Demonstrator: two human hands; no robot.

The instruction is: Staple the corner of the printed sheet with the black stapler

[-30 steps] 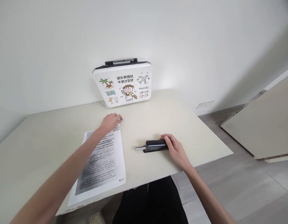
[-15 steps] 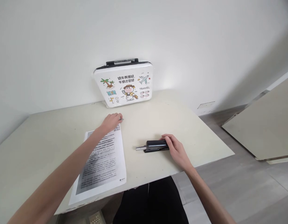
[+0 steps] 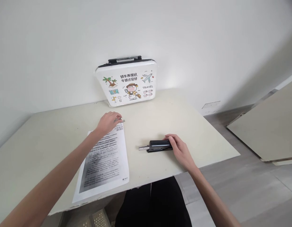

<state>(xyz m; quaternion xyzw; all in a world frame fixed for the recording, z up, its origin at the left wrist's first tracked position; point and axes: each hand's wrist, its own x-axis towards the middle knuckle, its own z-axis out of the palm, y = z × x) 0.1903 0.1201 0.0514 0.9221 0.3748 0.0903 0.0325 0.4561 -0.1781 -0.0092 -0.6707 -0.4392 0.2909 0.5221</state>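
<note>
My left hand reaches past the top of a printed sheet of paper and pinches a small silvery strip, likely staples, just above the sheet's top right corner. My right hand rests on the back end of a black stapler that lies flat on the cream table, its metal tray sticking out to the left. The fingers curl over the stapler's rear.
A white case with cartoon travel pictures leans against the wall at the table's back. A beige board lies on the grey floor to the right. My dark trousers show under the table's front edge.
Both hands have hardly moved on the table; the view has tilted slightly, so everything sits a bit to the right and higher. The left fingers have lifted a little with the silvery strip.
</note>
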